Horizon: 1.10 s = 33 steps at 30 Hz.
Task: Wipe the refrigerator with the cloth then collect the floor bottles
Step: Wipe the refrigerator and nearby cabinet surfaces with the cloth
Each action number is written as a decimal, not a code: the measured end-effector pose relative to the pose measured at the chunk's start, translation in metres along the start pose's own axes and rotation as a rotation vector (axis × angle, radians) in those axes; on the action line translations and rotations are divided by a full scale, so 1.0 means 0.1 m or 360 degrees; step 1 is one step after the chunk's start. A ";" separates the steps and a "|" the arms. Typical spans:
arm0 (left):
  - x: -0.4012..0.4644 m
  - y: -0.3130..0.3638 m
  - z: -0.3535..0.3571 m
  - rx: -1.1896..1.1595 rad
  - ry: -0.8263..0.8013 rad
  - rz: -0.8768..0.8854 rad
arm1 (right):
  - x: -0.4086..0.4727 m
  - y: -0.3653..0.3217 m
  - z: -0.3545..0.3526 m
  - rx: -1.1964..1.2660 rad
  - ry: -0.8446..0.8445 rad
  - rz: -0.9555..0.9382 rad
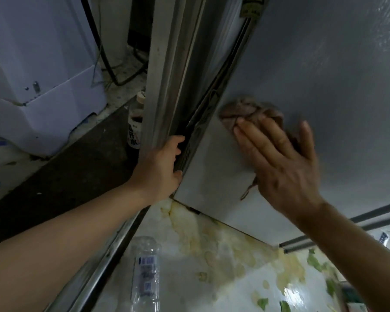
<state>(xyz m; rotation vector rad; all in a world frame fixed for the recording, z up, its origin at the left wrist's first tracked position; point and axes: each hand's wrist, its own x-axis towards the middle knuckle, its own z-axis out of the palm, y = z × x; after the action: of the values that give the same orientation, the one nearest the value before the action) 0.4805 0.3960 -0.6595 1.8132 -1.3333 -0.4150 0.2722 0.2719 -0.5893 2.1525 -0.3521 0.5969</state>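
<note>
The right hand [282, 163] lies flat on the grey fridge [324, 75], with its fingers straight and spread. Under the fingers is a brown cloth [250, 111], all bunched up and pressed against the fridge side, near the corner edge. A thin bit of the cloth hangs down below the palm.

The left hand [160, 167] grips the corner of the fridge, low down. Its fingers curl round the edge onto a dark strip with small holes. The two hands are apart, one on each side of the corner.

A clear bottle [145, 271] lies on its side on the floor [212, 278], just below the left arm. It looks empty. Its label is white and blue, but the writing is too blurry to read.

A second bottle [135, 124] stands upright in the dark gap to the left of the fridge, close beside the fridge edge. It has a pale cap and something dark inside near the top. Its label has red and dark marks that cannot be read.

Near the top of the fridge edge is a yellow sticker [251, 6], too blurry to read.

The floor is white with yellow stains and small green patches. A shiny metal rail [104, 255] runs across it beside the clear bottle. On the far left stands a white box [43, 86]. Black cables [108, 64] hang and loop on the floor behind it.
</note>
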 end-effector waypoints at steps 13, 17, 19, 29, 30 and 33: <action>0.07 0.38 0.33 0.0104 0.0280 -0.0036 | -0.76 -0.26 0.06 -0.0097 -0.0648 -0.0458; 0.10 0.42 0.38 0.0117 0.0329 -0.0093 | -0.74 0.36 -0.13 -0.0099 -0.0049 0.0096; 0.10 0.42 0.40 0.0136 0.0364 -0.0082 | -0.78 0.42 -0.13 -0.0030 0.0044 0.0231; 0.07 0.39 0.39 0.0272 0.0416 0.0052 | -1.40 0.08 -0.03 -0.0165 -0.0849 -0.0558; 0.07 0.39 0.39 0.0273 0.0418 0.0053 | -1.37 0.19 -0.07 -0.0189 -0.0753 -0.0501; 0.07 0.38 0.42 0.0291 0.0443 0.0051 | -1.37 0.56 -0.18 -0.0136 -0.0369 -0.0085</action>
<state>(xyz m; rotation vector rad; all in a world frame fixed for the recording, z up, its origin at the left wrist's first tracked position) 0.4310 0.3680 -0.6537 1.9147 -1.2347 -0.0199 0.1264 0.2583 -0.6154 2.1452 -0.4356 0.2966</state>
